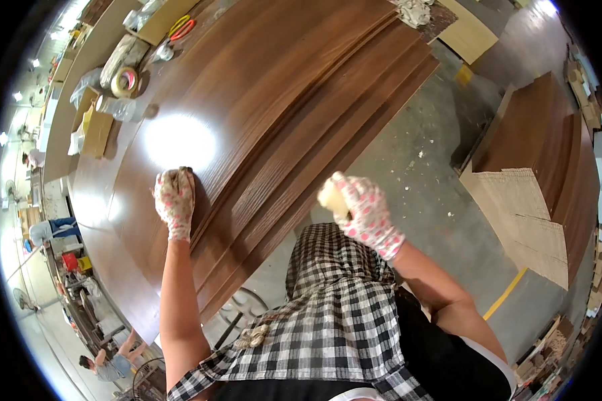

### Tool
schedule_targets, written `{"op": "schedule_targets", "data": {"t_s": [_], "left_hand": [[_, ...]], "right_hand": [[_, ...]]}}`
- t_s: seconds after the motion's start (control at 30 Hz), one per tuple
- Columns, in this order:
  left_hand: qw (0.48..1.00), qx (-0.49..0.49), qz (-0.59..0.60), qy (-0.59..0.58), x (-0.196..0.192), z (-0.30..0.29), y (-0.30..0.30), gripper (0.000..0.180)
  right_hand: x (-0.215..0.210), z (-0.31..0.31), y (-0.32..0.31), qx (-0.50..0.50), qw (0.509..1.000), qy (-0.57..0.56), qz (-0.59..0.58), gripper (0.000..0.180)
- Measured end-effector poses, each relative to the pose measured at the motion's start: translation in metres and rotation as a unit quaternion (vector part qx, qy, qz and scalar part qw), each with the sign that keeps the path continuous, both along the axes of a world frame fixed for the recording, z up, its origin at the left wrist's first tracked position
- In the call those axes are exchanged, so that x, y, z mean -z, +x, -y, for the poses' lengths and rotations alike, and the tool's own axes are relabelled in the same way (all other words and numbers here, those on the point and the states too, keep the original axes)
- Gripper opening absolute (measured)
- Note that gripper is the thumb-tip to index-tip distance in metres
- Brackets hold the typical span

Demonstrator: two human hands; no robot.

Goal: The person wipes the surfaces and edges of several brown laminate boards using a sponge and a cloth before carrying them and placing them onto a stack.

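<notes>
My left hand (175,197), in a white glove with pink dots, is closed and rests on the glossy brown wood-grain panel (261,73). A dark brown edge shows beside its fingers; what it holds, if anything, I cannot make out. Over the grey floor, just off the near edge of the stacked panels, my right hand (366,212) is raised in a matching glove. Its fingers are closed round a pale cream wad (332,198), slightly blurred; whether it is cloth or sponge I cannot tell. Beneath the top panel, several more brown panels (341,144) lie stepped in a stack.
Along the far left edge sit a tape roll (124,83), a clear plastic bottle (116,107), a cardboard box (97,130) and orange-handled scissors (182,27). A crumpled rag (415,11) lies at the far corner. Another panel stack (525,127) with cardboard (522,214) stands right.
</notes>
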State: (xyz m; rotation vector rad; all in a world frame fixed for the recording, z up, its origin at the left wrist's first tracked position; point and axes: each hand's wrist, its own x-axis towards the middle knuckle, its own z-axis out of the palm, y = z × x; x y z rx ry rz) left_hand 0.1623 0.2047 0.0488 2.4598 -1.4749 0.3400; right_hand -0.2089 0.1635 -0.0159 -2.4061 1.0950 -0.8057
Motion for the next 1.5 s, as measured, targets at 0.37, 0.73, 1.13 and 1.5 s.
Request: {"op": "schedule_targets", "data": {"t_s": [0.37, 0.73, 1.13, 1.5], "left_hand": [[0.998, 0.027, -0.035, -0.051, -0.019, -0.026, -0.024, 0.019], [0.996, 0.004, -0.076, -0.045, -0.008, -0.018, -0.029, 0.015], [0.995, 0.025, -0.075, -0.064, -0.017, -0.026, -0.027, 0.011], [0.994, 0.039, -0.081, -0.062, -0.014, -0.019, -0.027, 0.011]], "right_hand": [[-0.044, 0.083, -0.081, 0.130, 0.987, 0.063, -0.075, 0.059], [-0.016, 0.194, -0.151, 0.278, 0.956, -0.069, -0.055, 0.044], [-0.004, 0.254, -0.171, 0.283, 0.951, -0.119, -0.051, 0.037], [0.009, 0.264, -0.187, 0.305, 0.951, -0.052, -0.018, 0.049]]}}
